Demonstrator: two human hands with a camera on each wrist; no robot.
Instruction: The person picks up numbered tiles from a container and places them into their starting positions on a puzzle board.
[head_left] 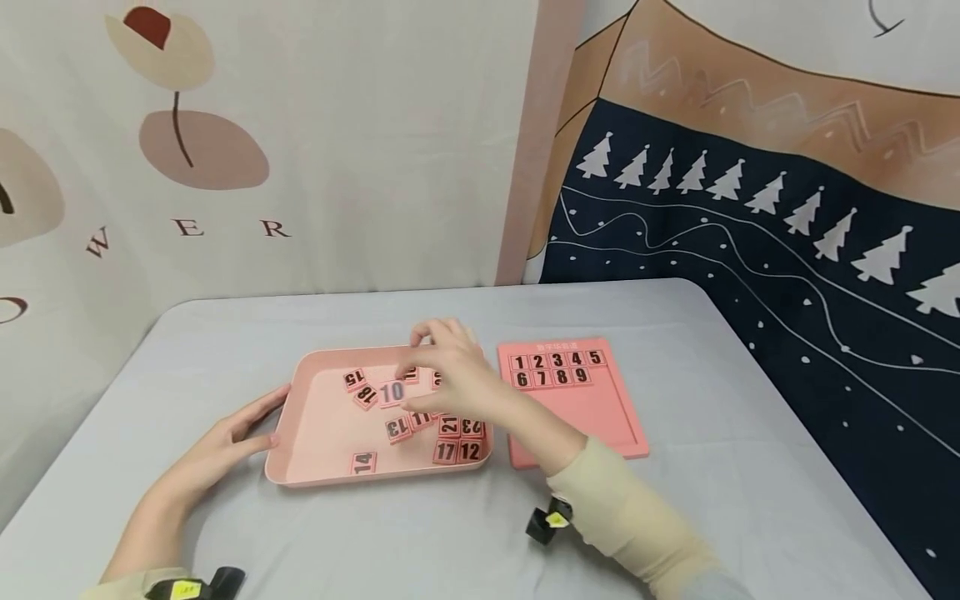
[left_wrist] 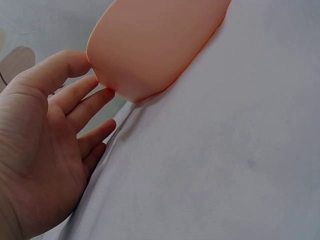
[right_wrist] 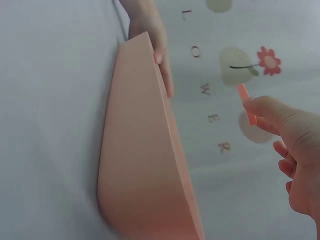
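My right hand (head_left: 457,375) is over the pink tray (head_left: 322,442), pinching the number tile marked 10 (head_left: 392,392) between thumb and finger. In the right wrist view the tile (right_wrist: 247,105) shows edge-on, raised above the tray rim, the other fingers loosely curled. Fairly straight fingers and thumb of my left hand (head_left: 232,442) touch the outside of the tray's left wall, as the left wrist view also shows. Loose tiles lie in the tray, among them 15 (head_left: 354,380), 18 (head_left: 365,397), 13 (head_left: 398,429) and 14 (head_left: 363,463). My right hand hides some others.
Right of the tray lies a pink number board (head_left: 570,425), tiles 1 to 5 in its top row and 6 to 9 below. A pale cloth covers the table (head_left: 405,542). Behind hang a light printed curtain (head_left: 375,167) and a dark tree-patterned cloth (head_left: 750,275).
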